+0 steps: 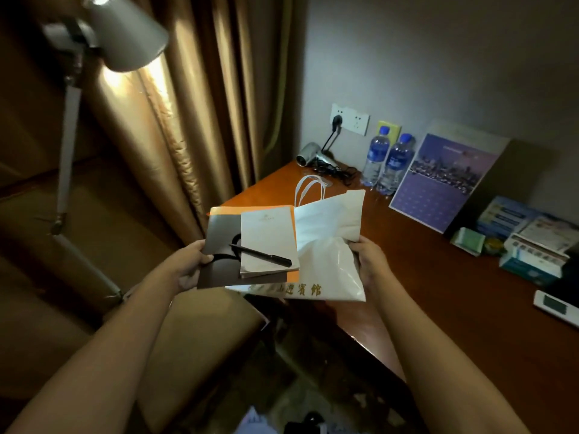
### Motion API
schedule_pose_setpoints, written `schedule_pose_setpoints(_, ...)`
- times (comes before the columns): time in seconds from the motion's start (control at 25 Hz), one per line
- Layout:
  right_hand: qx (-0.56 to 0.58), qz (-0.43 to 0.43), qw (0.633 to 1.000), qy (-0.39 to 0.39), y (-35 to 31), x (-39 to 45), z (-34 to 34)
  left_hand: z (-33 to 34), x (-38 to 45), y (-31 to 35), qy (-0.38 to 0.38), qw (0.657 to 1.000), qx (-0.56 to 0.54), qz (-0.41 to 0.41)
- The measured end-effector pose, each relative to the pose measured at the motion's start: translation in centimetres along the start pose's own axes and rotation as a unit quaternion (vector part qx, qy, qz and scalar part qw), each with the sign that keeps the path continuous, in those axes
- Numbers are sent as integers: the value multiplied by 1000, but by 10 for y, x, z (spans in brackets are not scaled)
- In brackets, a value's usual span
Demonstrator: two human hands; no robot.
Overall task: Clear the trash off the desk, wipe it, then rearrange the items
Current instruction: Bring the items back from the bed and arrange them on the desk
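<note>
I hold a stack of flat items above the left end of the wooden desk (438, 277). My left hand (192, 264) grips the left edge of a dark brochure (219, 245), which lies on an orange folder (225, 211). A white notepad (268, 236) rests on top with a black pen (263, 254) lying across it. My right hand (368, 261) grips the right side of the stack at a white paper bag (329, 245) with white handles and gold lettering.
At the desk's back stand a hair dryer (310, 156) plugged into a wall socket (349, 119), two water bottles (387, 162) and a purple leaning board (441, 180). Boxes and packets (529, 245) crowd the right side. A floor lamp (94, 57) and curtain are left; a chair seat (203, 333) below.
</note>
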State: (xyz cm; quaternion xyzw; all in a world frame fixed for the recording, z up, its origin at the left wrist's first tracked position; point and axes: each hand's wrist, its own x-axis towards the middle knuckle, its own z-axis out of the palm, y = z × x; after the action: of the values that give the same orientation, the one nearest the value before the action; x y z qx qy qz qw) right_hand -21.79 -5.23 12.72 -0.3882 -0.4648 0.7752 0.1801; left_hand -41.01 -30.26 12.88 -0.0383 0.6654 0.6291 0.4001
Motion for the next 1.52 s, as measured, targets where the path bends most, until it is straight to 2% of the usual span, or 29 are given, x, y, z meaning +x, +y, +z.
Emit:
schedule_pose_setpoints(0.24,46,-3,997,60,-32,52,-25,57,84,34,-61,997,46,-33)
schedule_pose_setpoints(0.44,64,-6,988,143,-44,89,-44,109,145,62,-106,988,97,-54)
schedule_pose_setpoints(0.84,49,49,959,276,-14,138,-71,179,241,80,-211,952,198,-103)
schedule_pose_setpoints(0.96,-39,68,947,312,-1,137,-77,188,259,68,-222,940,223,-131)
schedule_pose_setpoints(1.12,-151,120,926,324,23,141,-93,195,275,48,-208,930,257,-158)
schedule_pose_setpoints(1.16,-188,137,913,334,27,143,-95,196,279,42,-205,927,270,-158)
schedule_pose_setpoints(1.24,-335,153,862,348,33,144,-99,197,284,32,-199,920,306,-143)
schedule_pose_setpoints(1.32,-513,140,792,299,37,141,-96,198,286,23,-183,915,338,-124)
schedule_pose_setpoints(1.36,-569,129,768,263,40,141,-92,197,289,18,-177,913,351,-114)
schedule_pose_setpoints(1.4,-595,122,762,225,43,141,-88,197,290,14,-174,908,367,-102)
schedule_pose_setpoints(1.52,-585,146,784,150,58,144,-77,198,292,10,-173,886,428,-45)
